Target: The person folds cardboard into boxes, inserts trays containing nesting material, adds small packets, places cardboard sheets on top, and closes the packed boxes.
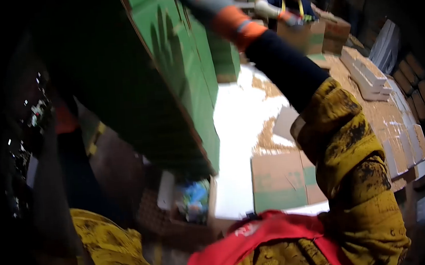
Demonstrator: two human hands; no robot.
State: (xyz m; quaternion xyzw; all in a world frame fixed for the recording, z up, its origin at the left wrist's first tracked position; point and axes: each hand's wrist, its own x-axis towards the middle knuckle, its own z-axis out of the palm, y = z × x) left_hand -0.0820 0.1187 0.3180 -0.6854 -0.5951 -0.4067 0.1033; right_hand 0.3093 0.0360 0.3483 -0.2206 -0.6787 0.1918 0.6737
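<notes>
L hand point(65, 117) mostly in shadow; can't tell grip state. Green ctns point(194, 84) stacked ctr-left. R hand point(212, 7) at ctns' upper face; grip & contact unclear. Tabletop point(232, 131) alongside carries flat cardboard point(277, 173). Bkgd: co-worker's gloved hand point(291, 18) at brown ctn point(299, 38).

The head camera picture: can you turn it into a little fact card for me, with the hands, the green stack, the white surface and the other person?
Right hand: gloved, raised beside the green stack; can't tell if touching
Left hand: too dark to make out; an orange cuff shows
Green stack: tall, finger-shaped shadow on its side
White surface: brown patches, cardboard with green bands lying there
Other person: behind a brown box
</notes>
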